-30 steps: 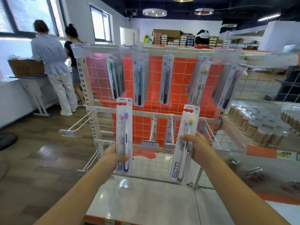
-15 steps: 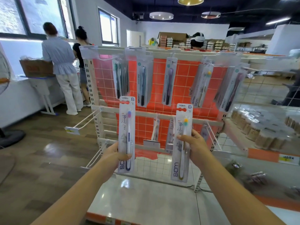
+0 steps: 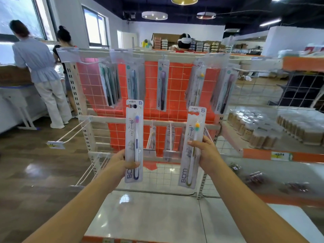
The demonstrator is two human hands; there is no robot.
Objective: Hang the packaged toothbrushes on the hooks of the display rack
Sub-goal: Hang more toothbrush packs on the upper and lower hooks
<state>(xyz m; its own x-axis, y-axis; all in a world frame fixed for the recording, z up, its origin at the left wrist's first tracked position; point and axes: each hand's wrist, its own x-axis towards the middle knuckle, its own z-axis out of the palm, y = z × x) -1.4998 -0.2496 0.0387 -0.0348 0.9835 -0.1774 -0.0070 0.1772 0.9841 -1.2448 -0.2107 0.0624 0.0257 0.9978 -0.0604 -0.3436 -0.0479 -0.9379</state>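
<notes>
Display rack (image 3: 217, 128) fills the view, orange tile backing, top row of hooks already loaded with hung packs; middle rail has a few packs hung low behind the hands plus a bare hook (image 3: 73, 131) sticking out at the rack's left edge. Since a second ago the view has closed in on the rack and both packs have come up a bit; the right pack, tilted before, now stands nearly upright. Left hand (image 3: 121, 163) grips the purple-head toothbrush pack (image 3: 134, 141) near its bottom, fingers wrapped round its edge, hang hole level with the middle rail. Right hand (image 3: 206, 152) pinches the yellow-head toothbrush pack (image 3: 192, 146) at mid height, thumb in front. Neither pack is on a hook yet; looks like approach and lining-up, hanging still to do.
</notes>
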